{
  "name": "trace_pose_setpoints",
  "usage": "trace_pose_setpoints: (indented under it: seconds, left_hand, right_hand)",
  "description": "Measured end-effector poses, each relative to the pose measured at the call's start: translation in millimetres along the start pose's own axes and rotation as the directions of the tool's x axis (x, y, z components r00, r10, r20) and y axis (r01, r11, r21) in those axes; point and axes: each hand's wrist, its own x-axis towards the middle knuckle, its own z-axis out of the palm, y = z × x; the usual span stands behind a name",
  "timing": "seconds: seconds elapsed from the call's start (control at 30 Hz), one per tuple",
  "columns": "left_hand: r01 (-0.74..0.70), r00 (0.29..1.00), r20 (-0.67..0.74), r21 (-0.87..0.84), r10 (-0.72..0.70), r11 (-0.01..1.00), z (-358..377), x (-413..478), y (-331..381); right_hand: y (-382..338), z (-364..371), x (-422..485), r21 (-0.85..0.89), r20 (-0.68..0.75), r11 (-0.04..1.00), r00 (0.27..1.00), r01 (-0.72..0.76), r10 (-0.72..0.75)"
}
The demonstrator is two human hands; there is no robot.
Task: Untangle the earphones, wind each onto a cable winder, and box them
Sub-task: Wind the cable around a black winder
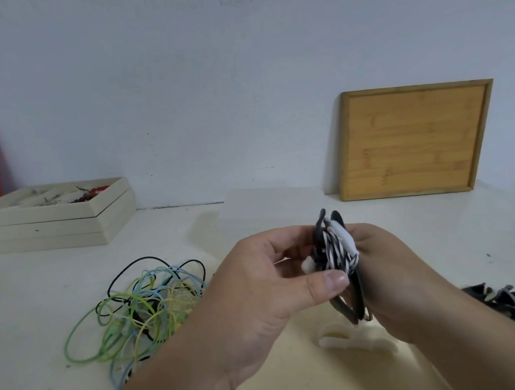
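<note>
At frame centre, the left hand [260, 290] is pinching and the right hand [387, 263] is clasping a dark cable winder [355, 303] wrapped in white earphone cord [340, 249]. The cord is looking light, limp and likely to spring loose, so it is best held by the winder's edges. A coloured tangle [144, 308] is lying at nine o'clock.

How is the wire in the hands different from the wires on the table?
The white cable is wound tightly on a dark winder; the tangled pile sprawls in loose loops. The left hand and right hand hold the white cable up; the tangled pile lies on the table. Both are thin cords.
</note>
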Motion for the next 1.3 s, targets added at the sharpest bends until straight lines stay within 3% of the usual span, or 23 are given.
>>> trace_pose_setpoints:
  seconds: [0.13,0.33,0.57,0.73,0.83,1.03,1.3]
  left_hand:
    - [-0.067,0.988,-0.132,0.1,0.08,0.993,-4.5,3.5,0.7]
    - [-0.067,0.964,-0.265,-0.112,0.035,0.991,-18.4,9.0,4.6]
    - [-0.038,0.938,-0.346,-0.127,-0.008,0.991,-22.5,6.9,8.9]
    - [-0.048,0.915,-0.403,-0.03,0.032,0.998,-23.3,7.6,6.5]
    - [-0.044,0.896,-0.432,0.141,0.102,0.989,-24.9,6.4,7.5]
    - [0.003,0.918,-0.364,0.401,0.156,0.916,-27.2,4.2,8.3]
    - [0.021,0.984,-0.173,0.376,0.048,0.927,-23.0,1.9,9.0]
  right_hand:
    - [3.4,0.1,1.5,-0.039,0.04,0.995,0.995,-0.09,0.091]
    - [4.9,4.3,-1.8,-0.002,0.243,0.996,0.966,-0.087,0.084]
    - [-3.2,-8.9,-2.0,-0.066,0.231,0.996,0.97,-0.06,0.074]
    - [-9.4,-14.7,-5.0,-0.113,0.245,0.994,0.969,-0.01,0.038]
    - [-12.1,-19.8,-6.2,-0.133,0.249,0.991,0.968,0.016,0.018]
    - [-14.9,-25.4,-6.9,-0.111,0.224,0.989,0.972,0.099,-0.072]
    - [-8.9,-31.1,-0.5,-0.092,-0.071,0.979,0.979,0.183,-0.19]
